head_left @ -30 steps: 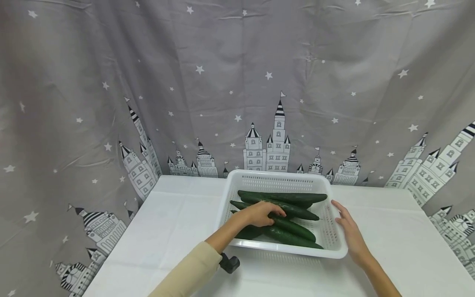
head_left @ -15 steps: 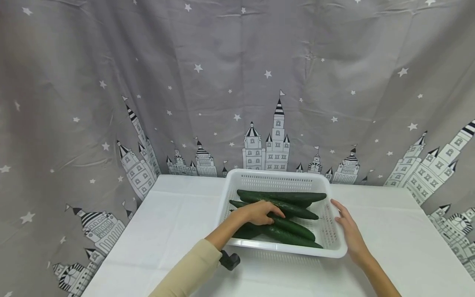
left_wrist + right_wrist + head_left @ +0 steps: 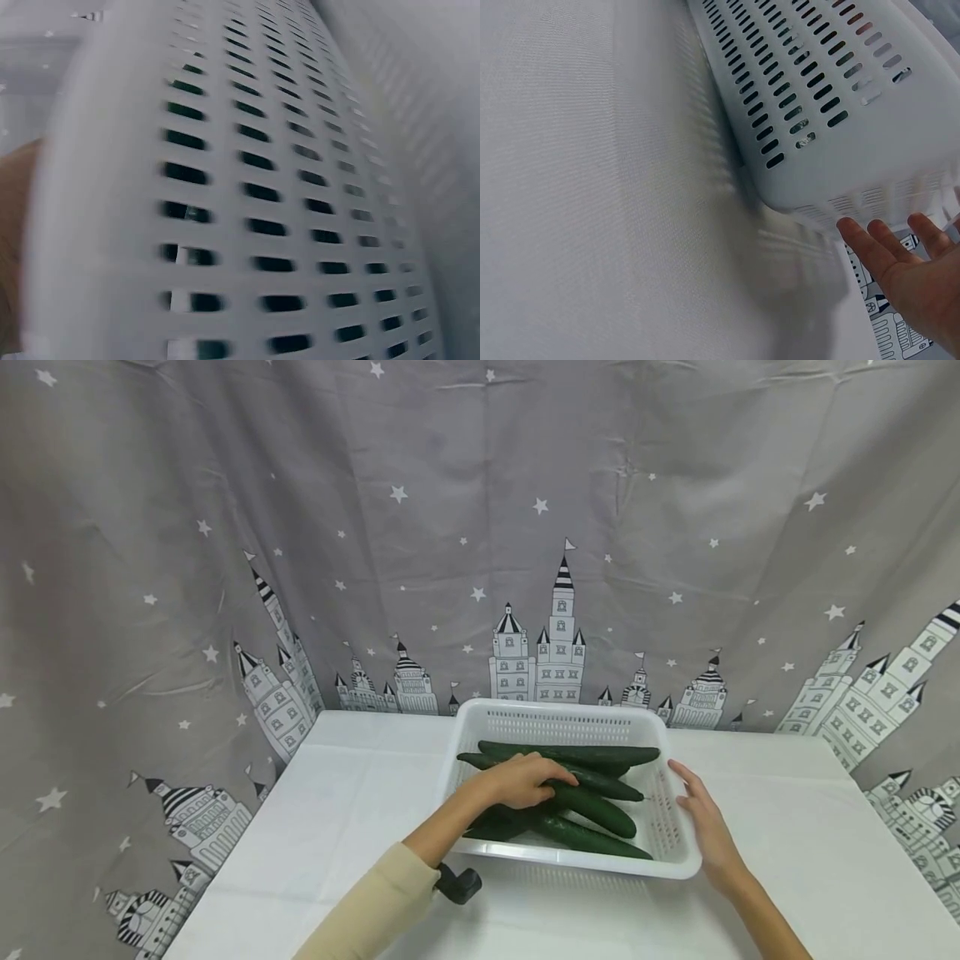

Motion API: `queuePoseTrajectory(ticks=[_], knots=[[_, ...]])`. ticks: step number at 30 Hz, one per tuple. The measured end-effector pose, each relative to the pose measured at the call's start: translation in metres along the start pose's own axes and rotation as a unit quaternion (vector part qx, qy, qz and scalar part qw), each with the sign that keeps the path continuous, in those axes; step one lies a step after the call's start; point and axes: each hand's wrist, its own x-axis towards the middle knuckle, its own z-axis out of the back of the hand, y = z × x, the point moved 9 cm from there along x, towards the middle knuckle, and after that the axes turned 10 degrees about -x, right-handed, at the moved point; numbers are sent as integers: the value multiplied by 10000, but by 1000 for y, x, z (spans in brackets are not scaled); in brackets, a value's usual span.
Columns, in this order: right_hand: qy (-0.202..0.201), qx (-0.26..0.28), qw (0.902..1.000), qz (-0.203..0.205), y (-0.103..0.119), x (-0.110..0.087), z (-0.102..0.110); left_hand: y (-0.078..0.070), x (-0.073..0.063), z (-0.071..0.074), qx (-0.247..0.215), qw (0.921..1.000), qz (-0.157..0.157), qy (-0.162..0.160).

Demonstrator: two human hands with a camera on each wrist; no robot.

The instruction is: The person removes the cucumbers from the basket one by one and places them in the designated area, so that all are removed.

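A white slotted plastic basket [image 3: 558, 857] with several dark green cucumbers inside stands on the table. My left hand [image 3: 525, 781] reaches over its near left side and grips one cucumber [image 3: 600, 812], fingers curled over its middle. Another cucumber [image 3: 581, 838] lies in front of it, and one more [image 3: 570, 754] lies along the back. At the basket's right end, my right hand [image 3: 712, 839] is held with extended fingers against the outer wall. In the right wrist view those fingertips [image 3: 847, 225] are right at the wall. The left wrist view is mostly filled by the slotted side.
A white-covered table [image 3: 360, 793] extends to both sides of the basket. Behind it hangs a grey curtain [image 3: 420, 560] printed with stars and castles. A black wrist device [image 3: 459, 883] hangs under my left sleeve, close to the basket's near rim.
My left hand has risen slightly and moved a little left and back, the gripped cucumber shifting up with it. The right hand stays at the basket's end.
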Motion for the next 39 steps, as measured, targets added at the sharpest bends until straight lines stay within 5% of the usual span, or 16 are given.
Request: queuePoseTrajectory(ticks=[7,12,18,26,39], knots=[[-51,-57,10000,21,2,-1,0,-16,-16,26,578,9968,-169,-528],[-55,-37,10000,-3,1,-1,-2,-12,-36,43,421,9947,-48,-935],[-32,-35,10000,-31,-1,0,-1,-1,-56,60,-121,9918,-91,-1273],[8,-38,10000,-87,-2,0,-1,17,-81,74,-227,9855,-144,-1674],[35,38,9998,-204,-2,1,-1,57,-127,94,-826,9633,241,-2544]])
